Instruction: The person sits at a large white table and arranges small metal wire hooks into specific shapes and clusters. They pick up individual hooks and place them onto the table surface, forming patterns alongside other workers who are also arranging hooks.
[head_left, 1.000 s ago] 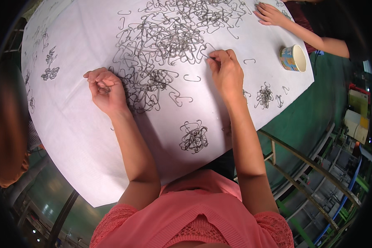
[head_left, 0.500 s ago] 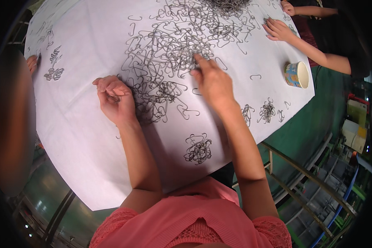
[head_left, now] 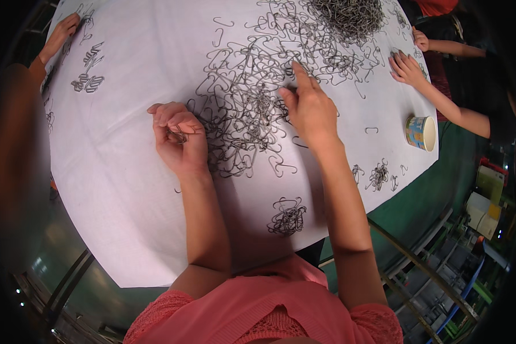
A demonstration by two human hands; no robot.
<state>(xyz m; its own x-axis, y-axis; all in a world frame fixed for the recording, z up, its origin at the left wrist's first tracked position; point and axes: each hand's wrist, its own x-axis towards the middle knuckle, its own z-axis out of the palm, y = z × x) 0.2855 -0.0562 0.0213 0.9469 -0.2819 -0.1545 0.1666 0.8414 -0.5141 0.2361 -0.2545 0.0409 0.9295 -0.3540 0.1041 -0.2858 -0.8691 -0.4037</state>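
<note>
In the head view I saw the left hand [head_left: 184,143] palm up, fingers curled over a few wire hooks [head_left: 178,135]. The right hand [head_left: 312,113], thumb and forefinger spread, was at the loose hook pile [head_left: 262,104] on the white-covered bench [head_left: 120,189]. A small hook cluster [head_left: 288,218] lay nearer the edge, a paper cup [head_left: 419,133] off right.

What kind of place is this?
Probably a workshop or small factory: a dense heap of bent metal hooks lies on a white-covered table, a co-worker's hand rests at its right side, and metal rails stand over a green floor.
</note>
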